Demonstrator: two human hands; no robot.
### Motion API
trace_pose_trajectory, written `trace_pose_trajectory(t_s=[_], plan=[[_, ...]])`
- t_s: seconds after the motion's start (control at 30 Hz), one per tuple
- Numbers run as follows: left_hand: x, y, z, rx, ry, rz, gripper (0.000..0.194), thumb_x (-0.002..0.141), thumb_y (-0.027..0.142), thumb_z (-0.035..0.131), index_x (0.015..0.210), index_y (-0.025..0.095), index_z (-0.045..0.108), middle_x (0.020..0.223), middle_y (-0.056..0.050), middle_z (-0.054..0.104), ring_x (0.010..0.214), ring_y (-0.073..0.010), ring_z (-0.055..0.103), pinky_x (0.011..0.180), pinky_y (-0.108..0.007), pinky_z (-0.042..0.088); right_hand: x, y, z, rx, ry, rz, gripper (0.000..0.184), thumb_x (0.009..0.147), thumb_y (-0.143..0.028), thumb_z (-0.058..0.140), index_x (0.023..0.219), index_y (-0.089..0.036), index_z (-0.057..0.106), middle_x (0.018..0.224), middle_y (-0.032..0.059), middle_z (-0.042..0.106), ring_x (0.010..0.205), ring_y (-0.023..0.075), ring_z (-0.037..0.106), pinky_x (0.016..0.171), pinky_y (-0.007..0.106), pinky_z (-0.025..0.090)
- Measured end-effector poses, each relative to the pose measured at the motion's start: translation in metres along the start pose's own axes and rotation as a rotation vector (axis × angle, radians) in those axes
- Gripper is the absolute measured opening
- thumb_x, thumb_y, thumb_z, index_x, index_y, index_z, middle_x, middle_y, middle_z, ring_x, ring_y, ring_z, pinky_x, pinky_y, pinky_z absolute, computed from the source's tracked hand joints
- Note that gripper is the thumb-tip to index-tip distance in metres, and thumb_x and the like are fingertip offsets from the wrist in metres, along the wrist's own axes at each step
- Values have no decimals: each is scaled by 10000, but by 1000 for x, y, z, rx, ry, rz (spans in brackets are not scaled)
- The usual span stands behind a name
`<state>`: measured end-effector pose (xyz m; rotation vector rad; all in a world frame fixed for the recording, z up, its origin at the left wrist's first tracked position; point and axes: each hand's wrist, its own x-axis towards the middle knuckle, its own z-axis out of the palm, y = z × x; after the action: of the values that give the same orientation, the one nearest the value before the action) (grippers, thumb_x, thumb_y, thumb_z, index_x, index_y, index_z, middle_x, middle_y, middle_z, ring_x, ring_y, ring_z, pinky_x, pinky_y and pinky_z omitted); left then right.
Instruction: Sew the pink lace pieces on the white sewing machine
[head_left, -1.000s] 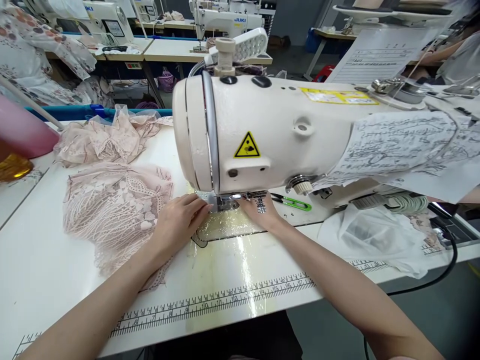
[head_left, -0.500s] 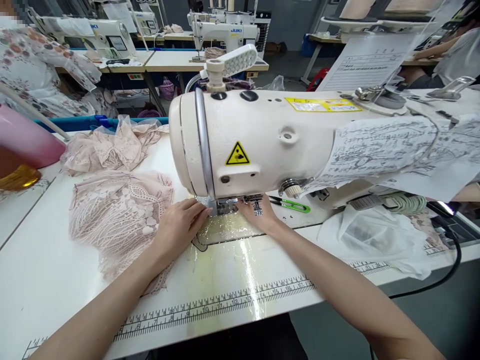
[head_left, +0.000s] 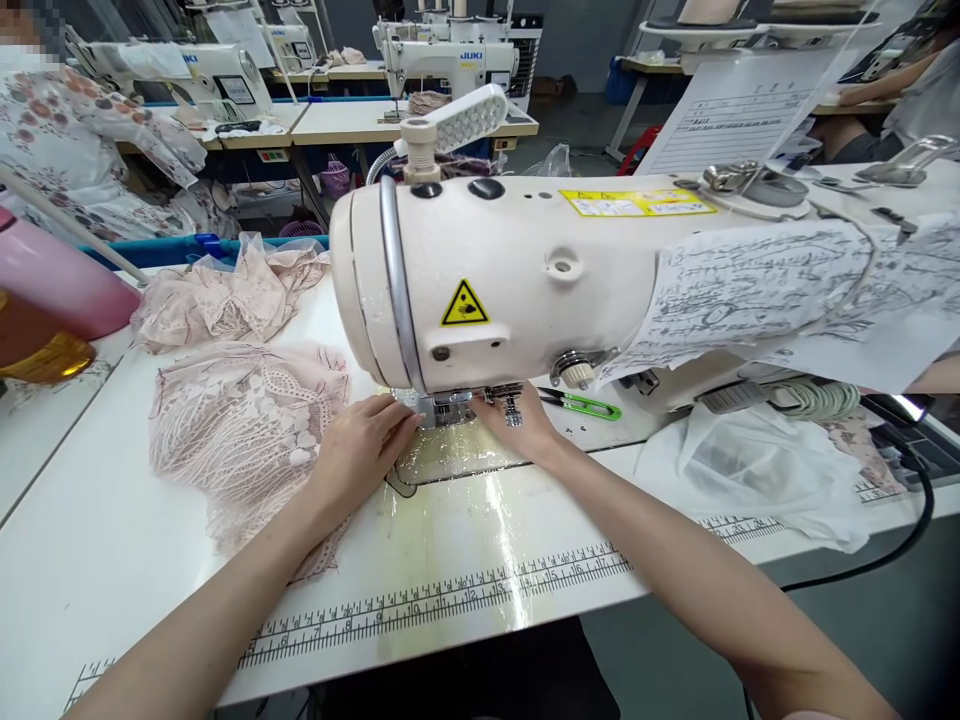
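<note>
A cream sewing machine (head_left: 525, 280) fills the middle of the view. My left hand (head_left: 364, 445) lies flat on pink lace fabric (head_left: 240, 430), fingers stretched toward the presser foot (head_left: 450, 408). My right hand (head_left: 521, 425) rests on the other side of the needle plate, and the machine head hides its fingertips. A clear shiny film (head_left: 457, 450) covers the plate beneath both hands.
A second heap of pink lace (head_left: 225, 290) lies behind the first. Green thread snips (head_left: 581, 403) sit right of the needle. Printed paper (head_left: 787, 290) hangs over the machine arm. A plastic bag (head_left: 750, 465), a pink bottle (head_left: 52, 290), a printed ruler (head_left: 450, 600), and a floral-clad person (head_left: 82, 140) are nearby.
The view has drifted slightly, so the machine and fabric sit a little differently in the frame. Both hands keep the same place at the presser foot.
</note>
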<state>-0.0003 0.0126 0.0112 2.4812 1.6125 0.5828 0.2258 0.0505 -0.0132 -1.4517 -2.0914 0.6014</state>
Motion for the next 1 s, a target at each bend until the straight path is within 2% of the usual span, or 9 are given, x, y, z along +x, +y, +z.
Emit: trace_pose_trajectory(t_s=[0.13,0.23,0.43,0.57,0.63,0.73,0.87,0.93,1.0], plan=[[0,1,0,27,27,31,308,972,413,471,868,197,663,815,-25,650,701,-159,594,587,-260,393,-2,-4,-4,24,11,-16,202,924,-361,525,918,-228,677,747,49,687,719,229,647,638,356,513],[-1,1,1,62,52,57,272,955,405,510,878,206,678,819,-27,672,700,-166,598,610,-272,406,-4,-8,-6,59,16,3,233,921,-405,542,898,-224,686,731,46,684,693,222,645,618,352,507],[-3,4,0,56,110,144,207,952,350,534,999,229,695,828,-18,689,705,-160,603,680,-290,440,-8,-22,-5,167,-21,36,172,894,-345,589,822,-219,683,723,16,680,704,181,634,636,299,469],[2,8,2,59,46,196,238,961,295,509,1128,262,675,985,-32,712,788,-172,637,700,-304,448,-11,-31,1,218,-81,-4,127,850,-277,620,740,-229,657,629,-49,611,601,113,549,588,238,389],[6,11,3,75,-11,199,225,956,274,505,1085,259,689,1052,-38,713,836,-186,648,736,-326,450,-12,-34,4,247,-102,-3,128,818,-264,650,698,-218,639,598,-68,578,565,93,509,560,221,353],[11,14,1,100,-35,207,186,945,268,525,944,238,708,992,-31,731,832,-195,654,776,-357,430,-13,-38,2,259,-101,0,136,815,-251,646,686,-212,632,594,-74,563,566,84,504,547,208,340],[14,12,-6,87,41,156,216,947,310,523,870,254,716,856,-16,734,770,-189,647,787,-365,412,-14,-41,-23,29,-130,-33,118,889,-291,593,819,-229,665,676,-37,621,588,112,549,581,239,405],[15,8,-10,74,81,52,232,936,350,529,856,257,725,789,-17,723,711,-195,627,750,-362,420,-13,-37,-41,-234,-147,-6,152,918,-313,575,896,-192,665,766,46,659,627,163,588,588,286,436],[18,2,-14,44,84,-67,233,907,379,555,831,247,731,723,-18,709,656,-205,608,690,-353,426,-14,-27,-60,-438,-151,36,161,930,-245,537,966,-143,656,814,125,669,688,220,624,631,337,458]])
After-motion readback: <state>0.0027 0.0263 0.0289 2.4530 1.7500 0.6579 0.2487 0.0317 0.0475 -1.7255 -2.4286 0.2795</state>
